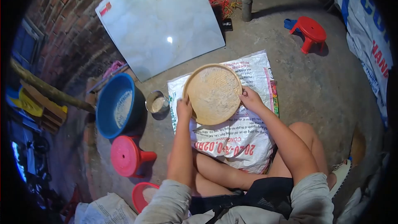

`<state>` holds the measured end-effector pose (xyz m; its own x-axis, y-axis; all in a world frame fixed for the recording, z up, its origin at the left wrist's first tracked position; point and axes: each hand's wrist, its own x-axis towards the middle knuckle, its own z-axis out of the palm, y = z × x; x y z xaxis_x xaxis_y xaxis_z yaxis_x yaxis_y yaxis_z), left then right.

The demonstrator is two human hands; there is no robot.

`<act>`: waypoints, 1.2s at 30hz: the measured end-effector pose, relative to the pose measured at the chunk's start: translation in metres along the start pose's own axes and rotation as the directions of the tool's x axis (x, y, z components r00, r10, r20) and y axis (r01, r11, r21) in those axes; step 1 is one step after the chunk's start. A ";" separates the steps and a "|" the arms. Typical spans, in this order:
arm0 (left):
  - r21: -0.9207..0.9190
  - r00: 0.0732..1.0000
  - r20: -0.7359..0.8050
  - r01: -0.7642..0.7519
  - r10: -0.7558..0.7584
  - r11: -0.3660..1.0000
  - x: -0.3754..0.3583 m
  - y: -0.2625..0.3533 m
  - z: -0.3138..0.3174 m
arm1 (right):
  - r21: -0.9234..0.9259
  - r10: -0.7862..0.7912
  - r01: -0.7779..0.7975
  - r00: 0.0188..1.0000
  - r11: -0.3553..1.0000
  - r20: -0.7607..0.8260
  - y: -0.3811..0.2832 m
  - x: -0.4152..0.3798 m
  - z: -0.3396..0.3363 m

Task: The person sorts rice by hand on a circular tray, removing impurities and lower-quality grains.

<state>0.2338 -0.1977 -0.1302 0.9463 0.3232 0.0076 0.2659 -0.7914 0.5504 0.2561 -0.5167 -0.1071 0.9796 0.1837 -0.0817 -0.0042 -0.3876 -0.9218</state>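
A round woven winnowing tray [212, 95] with a raised rim is held level in front of me. Pale grain or meal is spread over its weave, thicker toward the right and lower parts. My left hand [184, 108] is closed around the left rim, and my right hand [250, 98] grips the right rim with its fingers curled. Below the tray lies a white printed sack [232, 141], spread flat on the floor before my crossed legs. Left of the tray stands a metal cup [158, 103] holding pale grain.
A blue basin [103, 116] with whitish grain sits to the left, beside a red stool [124, 156]. Near my left sleeve is a red bowl [139, 195]. A large white panel [161, 20] leans at the back. Another red stool [311, 31] stands far right.
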 end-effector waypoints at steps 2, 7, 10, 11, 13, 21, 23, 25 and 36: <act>0.031 0.983 0.120 0.139 -0.142 0.990 -0.020 0.001 -0.005 | 0.022 0.004 -0.003 0.998 1.000 -0.060 0.000 0.005 0.000; 0.326 0.966 0.176 0.123 -0.188 0.937 -0.044 0.060 -0.036 | 0.011 0.014 -0.015 0.998 1.000 0.064 -0.017 -0.003 -0.015; 0.110 0.975 0.120 -0.199 0.186 0.974 -0.017 0.090 -0.044 | 0.127 0.201 -0.233 0.954 0.964 0.224 -0.022 0.003 -0.020; -0.023 0.952 0.121 -0.282 0.283 0.959 -0.008 0.104 -0.038 | 0.107 0.239 -0.269 0.942 0.957 0.235 -0.029 0.004 -0.020; -0.171 0.923 0.110 -0.347 0.368 0.922 -0.001 0.109 -0.009 | 0.000 0.149 -0.150 0.976 0.989 0.156 -0.008 0.014 -0.006; 0.211 0.848 0.201 -0.527 0.491 0.823 0.003 0.081 0.039 | -0.017 0.008 -0.006 0.991 1.000 0.135 0.012 0.034 0.005; 0.217 0.854 0.177 -0.518 0.489 0.827 0.005 0.082 0.039 | -0.068 0.029 -0.019 0.988 0.997 0.150 -0.002 0.038 -0.001; 0.174 0.851 0.180 -0.521 0.493 0.836 0.008 0.080 0.036 | -0.313 0.234 -0.163 0.950 0.936 0.205 -0.025 0.038 -0.007; -0.535 0.920 -0.019 -0.340 0.392 0.773 0.019 0.075 0.015 | -0.674 -0.540 0.568 0.791 0.472 0.288 -0.035 0.032 0.039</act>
<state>0.2749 -0.2587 -0.1011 0.9712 -0.0032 0.2384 -0.2149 -0.4446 0.8696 0.2799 -0.4617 -0.0923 0.7189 0.6150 0.3240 0.6901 -0.6874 -0.2263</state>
